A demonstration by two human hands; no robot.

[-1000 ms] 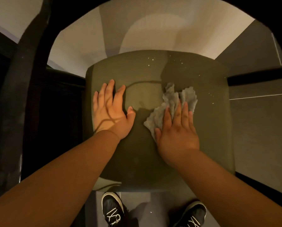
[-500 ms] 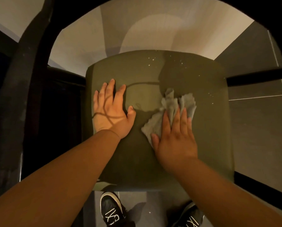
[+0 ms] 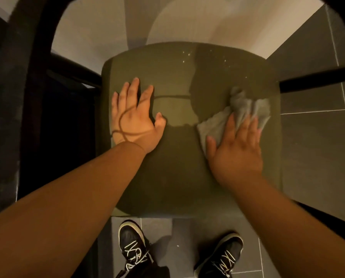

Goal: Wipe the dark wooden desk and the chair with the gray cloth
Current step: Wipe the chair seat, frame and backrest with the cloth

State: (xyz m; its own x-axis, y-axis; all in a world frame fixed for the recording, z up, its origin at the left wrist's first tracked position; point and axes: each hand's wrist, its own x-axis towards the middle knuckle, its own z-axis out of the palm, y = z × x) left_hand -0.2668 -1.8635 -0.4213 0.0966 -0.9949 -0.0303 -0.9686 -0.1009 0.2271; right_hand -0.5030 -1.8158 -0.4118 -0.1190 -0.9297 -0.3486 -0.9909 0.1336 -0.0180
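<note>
At far left, the chair's frame (image 3: 37, 57): dark, smooth, curved, running up past the top edge.

Just right of it, seat (image 3: 179, 173): olive-green padded cushion, squarish with rounded corners, with a matte, fine-textured cover. A few pale specks (image 3: 184, 57) lie near the far edge, about centre.

Left hand (image 3: 133, 119): palm down on the seat's left half. Its fingers (image 3: 131, 91) are straight and slightly spread, pointing away from the person, and hold nothing. A thin looped shadow crosses the back of the hand.

Cloth (image 3: 245, 105): lies on the seat's right half, close to the right edge. It is gray, soft and crumpled into folds, with an uneven outline. The long axis runs diagonally, from the near-left corner beside the thumb to the far right. One bunched twist points away from the person. The near part is hidden under the hand.

Right hand (image 3: 235, 149): palm down on the cloth. Its fingers (image 3: 241, 125) are straight and close together, pressing the cloth flat to the seat and not curled round it. Hand and cloth are slightly blurred.

Right of the seat, a dark bar (image 3: 318, 79) runs off toward the right edge. The floor (image 3: 312, 147) is dark gray rectangular tiles with thin pale grout lines.

Below the seat's near edge are two black shoes with white laces, the left shoe (image 3: 133, 249) and the right shoe (image 3: 221, 255), toes toward the seat.
</note>
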